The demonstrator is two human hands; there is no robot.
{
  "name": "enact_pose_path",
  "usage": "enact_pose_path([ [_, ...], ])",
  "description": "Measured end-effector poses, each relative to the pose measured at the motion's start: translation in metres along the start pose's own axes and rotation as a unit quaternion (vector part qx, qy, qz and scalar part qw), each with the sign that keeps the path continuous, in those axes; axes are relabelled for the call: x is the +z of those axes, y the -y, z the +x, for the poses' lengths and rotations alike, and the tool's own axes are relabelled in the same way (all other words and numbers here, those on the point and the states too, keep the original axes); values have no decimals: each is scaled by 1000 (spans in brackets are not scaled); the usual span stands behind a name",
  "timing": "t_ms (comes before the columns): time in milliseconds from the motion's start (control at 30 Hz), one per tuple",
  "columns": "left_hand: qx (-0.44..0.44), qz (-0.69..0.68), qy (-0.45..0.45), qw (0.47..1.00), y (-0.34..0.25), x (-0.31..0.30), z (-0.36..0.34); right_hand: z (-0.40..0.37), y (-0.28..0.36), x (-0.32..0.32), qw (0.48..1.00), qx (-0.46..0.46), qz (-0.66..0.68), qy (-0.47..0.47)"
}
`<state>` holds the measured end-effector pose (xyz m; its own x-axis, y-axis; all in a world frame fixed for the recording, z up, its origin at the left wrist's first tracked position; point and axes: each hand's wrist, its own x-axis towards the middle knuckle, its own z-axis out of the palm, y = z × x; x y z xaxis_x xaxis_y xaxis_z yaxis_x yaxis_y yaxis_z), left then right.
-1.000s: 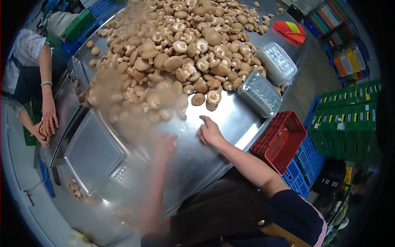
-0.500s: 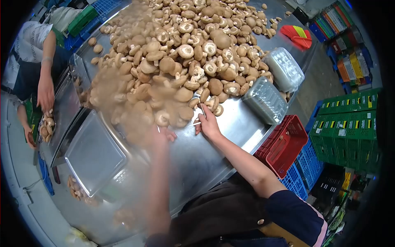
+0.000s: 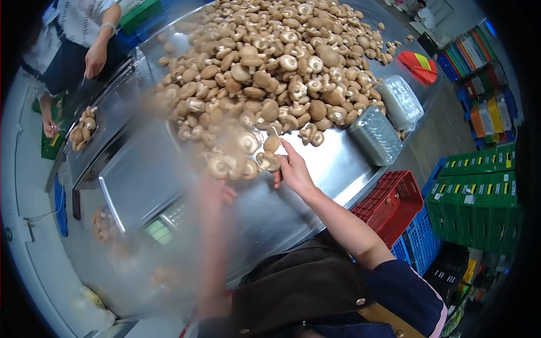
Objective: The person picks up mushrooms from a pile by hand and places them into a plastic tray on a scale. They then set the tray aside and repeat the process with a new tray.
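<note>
Several brown shiitake mushrooms (image 3: 248,143) lie in a clear plastic tray (image 3: 274,131) between my hands, at the near edge of a large mushroom pile (image 3: 287,62). Only thin pale lines of the tray's rim show. My right hand (image 3: 294,172) is closed on the tray's right side, index finger stretched along the rim and thumb below. At the tray's lower left is my left hand (image 3: 217,194). A hazy smear on the lens blurs it, and only a few fingertips show, so its grip is hidden.
Wrapped packs (image 3: 376,135) stand right of the pile, near a red-and-yellow bundle (image 3: 417,67). A red crate (image 3: 389,203) stands beside the steel table (image 3: 332,169). At left are a scale-like metal platform (image 3: 141,180) and a co-worker's hand (image 3: 96,59).
Mushrooms now lie between my hands, where mostly bare steel and the tray's rim showed before. The view has shifted slightly. The co-worker's hand has risen away from the mushrooms at left.
</note>
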<state>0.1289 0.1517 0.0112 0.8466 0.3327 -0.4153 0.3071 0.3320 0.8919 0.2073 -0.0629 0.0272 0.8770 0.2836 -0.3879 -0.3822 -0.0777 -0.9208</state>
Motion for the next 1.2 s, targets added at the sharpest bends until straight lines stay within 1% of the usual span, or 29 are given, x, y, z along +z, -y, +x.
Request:
enact_pose_path([
  [33, 5, 0, -8, 1000, -10, -20, 0, 3, 8, 14, 1000, -12, -7, 13],
  [67, 8, -1, -14, 1000, -18, -40, 2, 6, 15, 30, 999, -25, -41, 26],
  [133, 137, 146, -25, 979, -23, -86, 9, 15, 25, 65, 992, -48, -108, 47],
  [200, 141, 190, -52, 970, -32, -125, 11, 37, 9, 101, 962, -179, -203, 38],
  [267, 23, 131, -97, 986, -61, -151, 5, 49, 3, 138, 938, -209, -272, 44],
  [300, 17, 145, -99, 984, -62, -170, 9, 53, 2, 154, 924, -222, -306, 46],
  [367, 5, 171, -106, 980, -59, -205, 13, 57, 0, 180, 915, -255, -309, 42],
  [433, 10, 159, -120, 980, -60, -220, 10, 59, -7, 204, 909, -287, -299, 37],
  [533, 0, 147, -155, 977, -61, -236, 5, 60, -12, 219, 912, -308, -267, 49],
  [567, -3, 144, -169, 975, -61, -237, 3, 61, -11, 217, 929, -265, -250, 67],
  [600, -7, 139, -184, 973, -60, -238, 0, 63, -14, 209, 928, -268, -255, 46],
  [667, 32, 141, -210, 967, -51, -247, -6, 66, -29, 183, 924, -275, -264, 11],
  [700, 51, 143, -226, 962, -47, -252, -11, 63, -37, 164, 894, -309, -322, -36],
  [733, 98, 164, -240, 952, -44, -256, -15, 58, -44, 143, 857, -343, -376, -81],
  [800, 189, 210, -269, 921, -44, -261, -19, 47, -52, 105, 801, -332, -491, -86],
  [867, 235, 222, -274, 906, -57, -250, -25, 44, -69, 76, 835, -298, -461, -33],
  [933, 285, 222, -266, 894, -75, -221, -25, 52, -76, 54, 872, -281, -400, 17],
  [967, 313, 289, -243, 871, -78, -213, -20, 54, -76, 55, 883, -293, -367, -17],
  [1033, 360, 421, -188, 811, -84, -201, -12, 48, -34, 91, 889, -346, -300, -12],
  [1067, 362, 459, -175, 792, -85, -193, -9, 44, -12, 114, 891, -370, -264, -15],
  [1133, 372, 531, -144, 748, -85, -179, 1, 42, 27, 163, 880, -413, -228, 54],
  [1200, 364, 627, -135, 676, -85, -175, 8, 42, 50, 206, 833, -499, -233, 58],
])
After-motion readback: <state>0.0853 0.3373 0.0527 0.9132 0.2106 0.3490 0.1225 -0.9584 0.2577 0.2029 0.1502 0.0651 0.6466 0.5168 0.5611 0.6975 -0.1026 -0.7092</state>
